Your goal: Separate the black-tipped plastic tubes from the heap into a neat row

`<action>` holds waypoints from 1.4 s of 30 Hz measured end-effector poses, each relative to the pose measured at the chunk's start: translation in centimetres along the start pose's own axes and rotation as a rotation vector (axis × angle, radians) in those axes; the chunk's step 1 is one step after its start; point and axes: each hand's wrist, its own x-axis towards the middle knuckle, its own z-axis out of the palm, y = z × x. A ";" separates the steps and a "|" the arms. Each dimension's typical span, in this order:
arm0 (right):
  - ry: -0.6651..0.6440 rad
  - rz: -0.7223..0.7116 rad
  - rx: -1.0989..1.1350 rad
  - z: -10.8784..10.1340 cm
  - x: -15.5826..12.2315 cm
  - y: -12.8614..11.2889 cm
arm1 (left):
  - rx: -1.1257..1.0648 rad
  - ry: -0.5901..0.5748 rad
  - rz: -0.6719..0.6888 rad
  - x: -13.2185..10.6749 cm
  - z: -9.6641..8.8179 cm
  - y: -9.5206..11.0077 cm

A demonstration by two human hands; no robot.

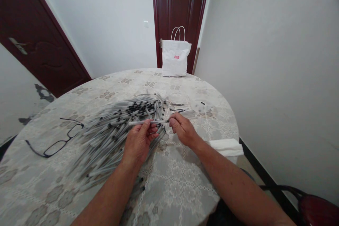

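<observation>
My left hand (141,137) pinches a translucent pen (137,123) between thumb and fingers, level above the pile. At the pen's right end, my right hand (182,128) is closed, its thumb and forefinger gripping the dark tip. What else the right fingers hold is hidden. Beneath and to the left of my hands spreads a large heap of similar clear pens (106,144), many with black ends. Just beyond my right hand lie several thin dark refills (178,105). Two small black pieces (202,103) sit farther right.
Eyeglasses (55,147) lie open at the left on the lace-patterned tablecloth (180,180). A white paper bag (175,60) stands at the table's far edge. Folded white tissue (226,147) rests by the right edge. Part of a dark red chair (317,208) shows at lower right.
</observation>
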 end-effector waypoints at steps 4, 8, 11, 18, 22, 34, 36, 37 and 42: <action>-0.042 0.011 -0.067 0.0 0.2 0.3 | 0.049 0.002 0.004 0.0 -0.1 -0.2; -0.020 -0.025 0.017 0.0 0.1 0.3 | 0.033 0.010 0.012 0.1 -0.1 -0.3; -0.019 0.005 0.057 0.1 0.1 0.4 | 0.042 0.011 0.020 0.0 0.0 -0.3; -0.063 0.039 0.049 -0.1 0.2 0.8 | 0.099 0.015 0.032 -0.1 0.0 -0.3; -0.057 0.037 0.167 0.1 0.1 0.9 | 0.097 0.008 0.048 -0.1 -0.1 -0.3; -0.062 0.119 0.178 0.2 0.2 0.7 | 0.104 0.005 0.050 -0.2 0.0 -0.4; -0.068 0.150 0.124 0.1 0.2 0.8 | 0.114 0.002 0.051 -0.3 0.0 -0.4; -0.068 0.149 0.125 0.1 0.3 0.8 | 0.117 0.001 0.053 -0.3 0.0 -0.4; -0.061 0.117 0.325 0.2 0.3 1.1 | 0.115 -0.001 0.065 -0.3 0.0 -0.5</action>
